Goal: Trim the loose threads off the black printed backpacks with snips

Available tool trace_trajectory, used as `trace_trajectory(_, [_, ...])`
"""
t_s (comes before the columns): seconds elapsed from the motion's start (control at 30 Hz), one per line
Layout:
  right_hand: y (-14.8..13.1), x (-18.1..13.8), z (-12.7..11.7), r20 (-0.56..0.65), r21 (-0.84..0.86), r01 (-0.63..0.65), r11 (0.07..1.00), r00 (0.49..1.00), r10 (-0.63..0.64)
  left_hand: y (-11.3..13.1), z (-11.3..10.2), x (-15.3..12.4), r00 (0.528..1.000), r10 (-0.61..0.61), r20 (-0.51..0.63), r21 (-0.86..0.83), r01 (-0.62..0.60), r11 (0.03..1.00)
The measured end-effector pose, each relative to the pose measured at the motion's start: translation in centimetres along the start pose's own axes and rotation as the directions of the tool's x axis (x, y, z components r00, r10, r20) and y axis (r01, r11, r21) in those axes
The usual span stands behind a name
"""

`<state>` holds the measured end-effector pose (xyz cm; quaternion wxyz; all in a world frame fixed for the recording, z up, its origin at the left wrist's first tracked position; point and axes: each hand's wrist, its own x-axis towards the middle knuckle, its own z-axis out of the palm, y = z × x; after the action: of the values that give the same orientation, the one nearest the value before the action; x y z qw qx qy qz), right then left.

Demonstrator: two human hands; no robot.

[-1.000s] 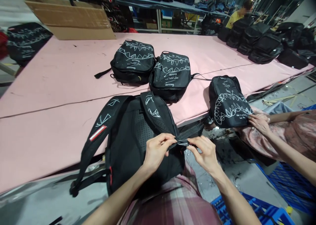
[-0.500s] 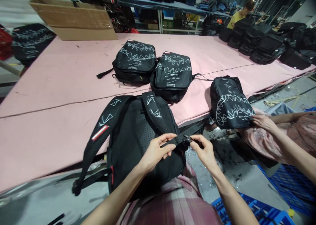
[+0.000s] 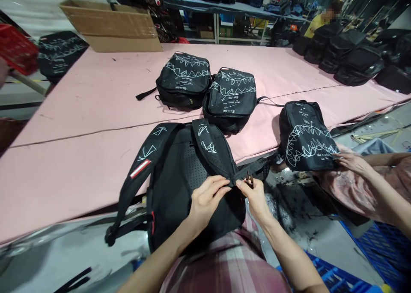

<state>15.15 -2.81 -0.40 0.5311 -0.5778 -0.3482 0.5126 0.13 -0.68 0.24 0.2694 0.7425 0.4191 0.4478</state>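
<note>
A black backpack (image 3: 170, 190) leans on my lap against the table edge, its padded back and shoulder straps facing up. White scribble prints and a red-and-white label mark the straps. My left hand (image 3: 208, 196) pinches the black strap (image 3: 233, 175) by the lower end of the right shoulder strap. Close beside it, my right hand (image 3: 255, 196) has thumb and finger closed on the same strap. A small dark two-pronged piece (image 3: 249, 180) sticks up from the right hand; I cannot tell its kind. The fingertips of both hands nearly meet.
Two printed black backpacks (image 3: 184, 81) lie on the pink table (image 3: 80, 168). At right, another person's hand (image 3: 353, 163) touches a further backpack (image 3: 308, 134). A cardboard box (image 3: 125, 42) stands at the back left, black bags (image 3: 356, 61) at the back right, blue crates (image 3: 375, 246) below.
My right hand has moved left, close to my left hand, and the two-pronged piece now points up from it. The whole view has shifted slightly.
</note>
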Motion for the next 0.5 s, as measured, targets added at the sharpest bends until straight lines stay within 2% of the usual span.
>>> trace_trajectory(0.17, [0.2,0.2,0.0,0.006,-0.006,-0.006,1.000,1.000,0.006,-0.6,0.4,-0.1,0.984,0.180,-0.003,0.224,-0.175,0.959])
trace_trajectory(0.3, [0.3,0.3,-0.3,0.007,-0.006,-0.026,1.000,1.000,0.026,-0.7,0.6,-0.3,0.958,0.279,0.071,0.384,-0.284,0.879])
trace_trajectory(0.4, [0.5,0.3,-0.6,0.008,-0.012,-0.027,1.000,1.000,0.027,-0.3,0.7,0.0,0.965,0.234,0.116,0.367,-0.261,0.893])
trace_trajectory(0.5, [0.6,0.4,-1.1,0.006,-0.026,-0.022,0.999,1.000,0.022,0.3,0.8,0.6,0.984,0.125,0.130,0.248,-0.154,0.956])
